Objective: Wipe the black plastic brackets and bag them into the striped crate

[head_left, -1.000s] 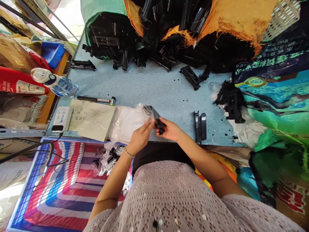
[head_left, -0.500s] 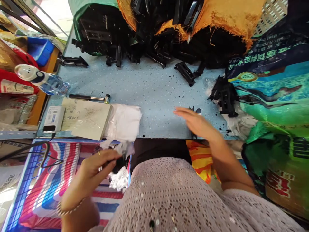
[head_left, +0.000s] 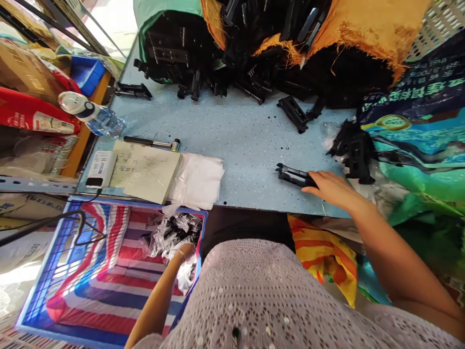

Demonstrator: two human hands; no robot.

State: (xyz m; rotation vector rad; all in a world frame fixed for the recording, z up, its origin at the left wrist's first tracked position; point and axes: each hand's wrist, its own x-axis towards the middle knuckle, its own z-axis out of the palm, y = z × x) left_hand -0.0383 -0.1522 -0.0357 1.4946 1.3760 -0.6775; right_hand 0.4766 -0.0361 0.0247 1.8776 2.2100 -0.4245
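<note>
On the near right part of the table, my right hand (head_left: 332, 190) is closed round the right end of a long, narrow black plastic part (head_left: 293, 175). The part lies flat, its left end pointing away from my fingers. My left hand (head_left: 186, 250) is down in a blue plastic basket (head_left: 40, 281), among black parts in clear plastic bags (head_left: 178, 228). Its fingers are hidden by the bags, so whether it grips anything does not show. A stack of clear plastic bags (head_left: 201, 179) rests at the table's front edge, just above the basket.
Sacks, one green (head_left: 167, 7) and one orange (head_left: 370, 29), spill black parts at the back. More black parts (head_left: 358, 150) lie at right. A hammer (head_left: 152, 143), cardboard (head_left: 145, 172), a white box-shaped device (head_left: 101, 168) and a water bottle (head_left: 105, 121) are at left.
My left hand has gone down into the basket; the dark bagged item it held is no longer visible in it. My right hand has closed on the black part, which now lies turned sideways.
</note>
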